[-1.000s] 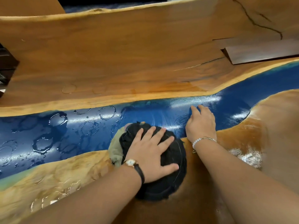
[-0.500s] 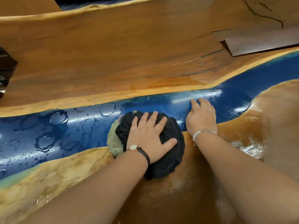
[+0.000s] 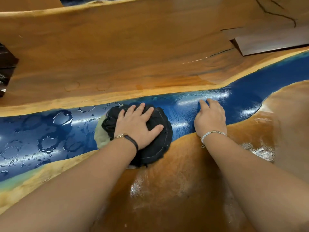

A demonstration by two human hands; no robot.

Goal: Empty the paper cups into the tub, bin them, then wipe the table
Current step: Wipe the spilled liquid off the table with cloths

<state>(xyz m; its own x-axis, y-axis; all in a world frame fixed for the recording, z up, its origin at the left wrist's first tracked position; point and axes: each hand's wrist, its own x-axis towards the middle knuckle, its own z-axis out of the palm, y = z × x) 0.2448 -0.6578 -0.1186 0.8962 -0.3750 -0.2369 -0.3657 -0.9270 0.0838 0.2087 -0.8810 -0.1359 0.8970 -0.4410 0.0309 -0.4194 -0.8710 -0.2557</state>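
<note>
A dark bunched cloth (image 3: 158, 144) with a pale greenish patch at its left lies on the blue resin strip (image 3: 242, 101) of the wooden table (image 3: 133, 47). My left hand (image 3: 137, 126) presses flat on top of the cloth, fingers spread. My right hand (image 3: 210, 118) rests on the table to the right of the cloth, with its fingertips on the blue strip. No paper cups, tub or bin are in view.
Wet ring marks and droplets (image 3: 61, 117) cover the blue strip left of the cloth. Smeared wet streaks shine on the wood (image 3: 260, 149) near my right forearm. A dark flat board (image 3: 270, 42) lies at the far right. The table's left end drops off by dark furniture (image 3: 6, 64).
My left hand has pushed the cloth away from me, from the near wood onto the blue strip. My right hand has stayed planted in the same spot.
</note>
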